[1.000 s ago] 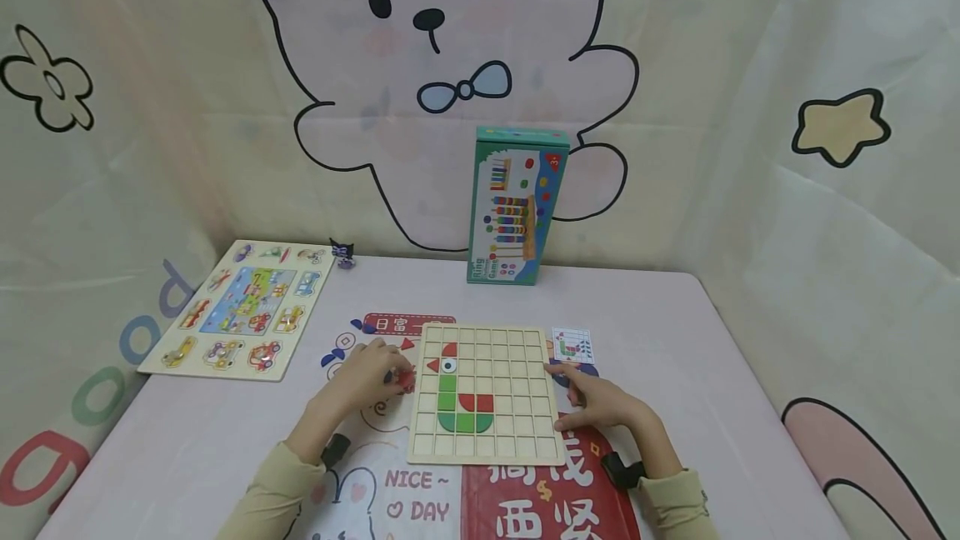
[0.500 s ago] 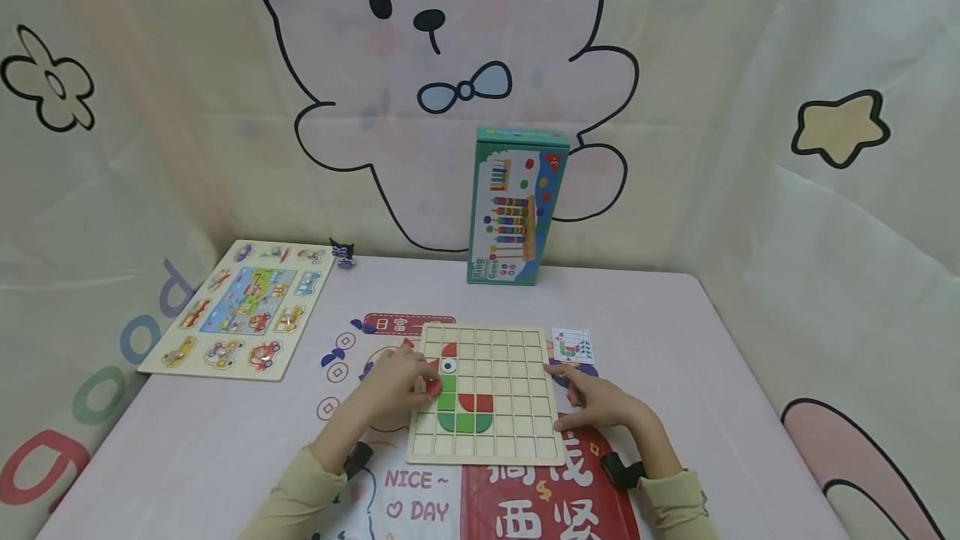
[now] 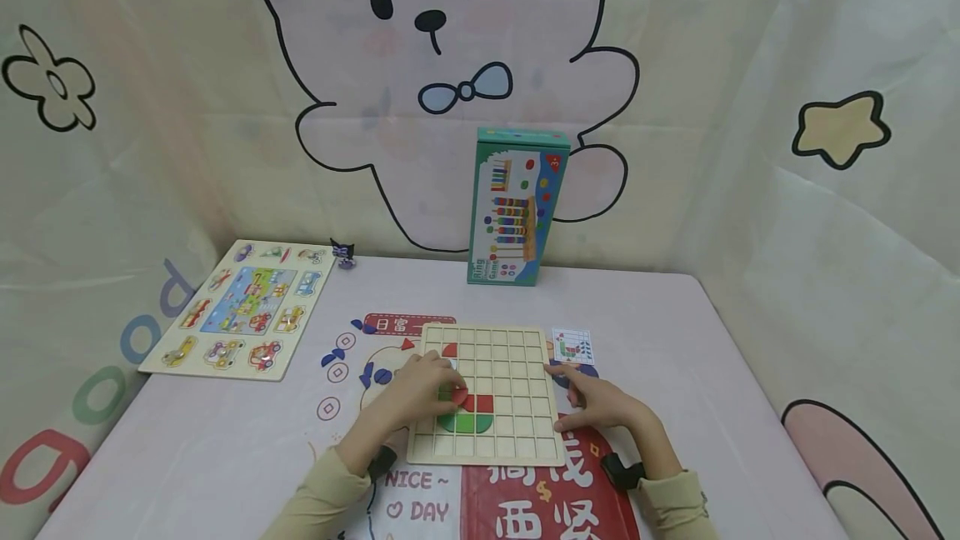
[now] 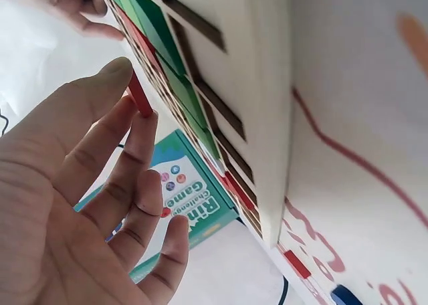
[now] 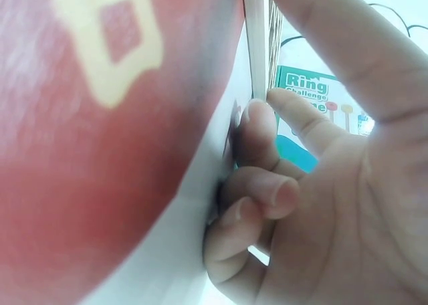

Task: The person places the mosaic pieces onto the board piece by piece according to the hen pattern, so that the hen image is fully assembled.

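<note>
My left hand [image 3: 426, 390] is over the left half of a cream grid board [image 3: 517, 442]. It pinches a small red tile [image 4: 138, 94] between thumb and fingertips; the tile looks thin and round-edged. Below that tile sit red tiles [image 3: 484, 403] and green tiles [image 3: 465, 422] in the grid. A red tile [image 3: 450, 350] shows higher up, while the hand hides the eye tile and most of the green column. At the board's right edge, my right hand [image 3: 603, 400] touches the rim with index finger and thumb; its other fingers [image 5: 234, 231] curl down by the table.
A small pattern card [image 3: 572, 346] lies right of the board's top corner. Loose pieces, including a red triangle [image 3: 407, 344] and blue pieces [image 3: 382, 376], lie to the left. Farther back are a picture puzzle board [image 3: 243, 307], a small figurine [image 3: 342, 253] and an upright green box [image 3: 517, 207].
My left hand has carried the red tile from beside the board rightward over the grid, toward the red tiles. My right hand has stayed at the board's edge.
</note>
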Demonstrator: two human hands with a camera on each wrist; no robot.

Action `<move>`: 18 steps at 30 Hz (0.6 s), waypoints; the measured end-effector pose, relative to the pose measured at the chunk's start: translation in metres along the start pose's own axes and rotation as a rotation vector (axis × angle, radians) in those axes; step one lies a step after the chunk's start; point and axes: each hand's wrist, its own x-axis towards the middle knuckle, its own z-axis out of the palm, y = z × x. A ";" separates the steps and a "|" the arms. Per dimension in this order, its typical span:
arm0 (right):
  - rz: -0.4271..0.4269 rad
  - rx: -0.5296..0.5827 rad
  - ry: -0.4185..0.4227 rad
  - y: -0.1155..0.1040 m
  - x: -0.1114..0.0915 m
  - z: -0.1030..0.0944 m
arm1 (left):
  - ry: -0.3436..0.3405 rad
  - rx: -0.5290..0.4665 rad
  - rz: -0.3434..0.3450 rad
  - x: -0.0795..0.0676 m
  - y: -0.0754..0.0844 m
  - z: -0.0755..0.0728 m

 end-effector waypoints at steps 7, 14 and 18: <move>-0.004 0.001 -0.001 0.000 0.000 0.000 | -0.009 0.008 0.022 0.008 0.007 0.004; -0.001 -0.005 -0.001 -0.001 0.000 -0.001 | -0.047 0.021 0.038 0.017 0.013 0.012; -0.008 -0.005 -0.003 -0.001 0.000 -0.001 | -0.064 0.032 0.043 0.022 0.019 0.016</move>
